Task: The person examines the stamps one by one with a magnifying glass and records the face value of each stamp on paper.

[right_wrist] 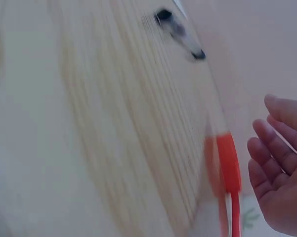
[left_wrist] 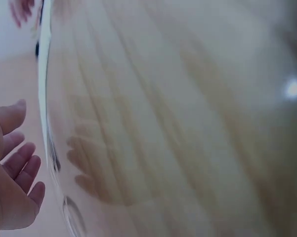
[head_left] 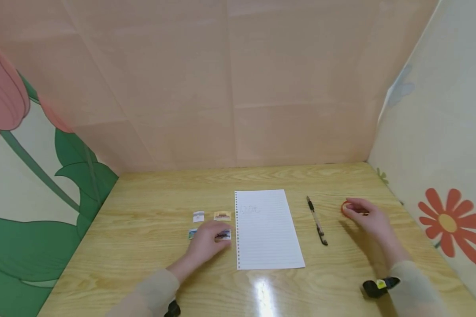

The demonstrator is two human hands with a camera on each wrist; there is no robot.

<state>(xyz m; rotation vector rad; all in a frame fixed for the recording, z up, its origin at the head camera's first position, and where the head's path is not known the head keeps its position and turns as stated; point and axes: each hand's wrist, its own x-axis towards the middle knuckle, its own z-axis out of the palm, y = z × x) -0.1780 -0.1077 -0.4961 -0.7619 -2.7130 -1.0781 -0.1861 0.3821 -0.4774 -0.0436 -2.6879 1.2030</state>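
Note:
My left hand (head_left: 206, 241) is over several small printed paper pieces left of the lined sheet (head_left: 267, 233). It partly covers a dark-printed piece (head_left: 223, 234) and a blue-green piece (head_left: 192, 233). In the left wrist view, that hand (left_wrist: 12, 173) has loosely bent fingers with nothing between them. At the table's right side, my right hand (head_left: 365, 215) is beside a red-rimmed round object (head_left: 344, 208), which it partly hides. The right wrist view shows a broad red part (right_wrist: 229, 163) with a thin red strip, just left of the right hand (right_wrist: 281, 168); its fingers are loosely bent.
A black-and-clear pen (head_left: 316, 222) lies between the sheet and my right hand. Behind my left hand are a pale piece (head_left: 198, 216) and a yellowish piece (head_left: 222, 215). A pink backdrop (head_left: 242, 110) rises at the table's back edge, and flower-printed panels (head_left: 446, 222) border both sides.

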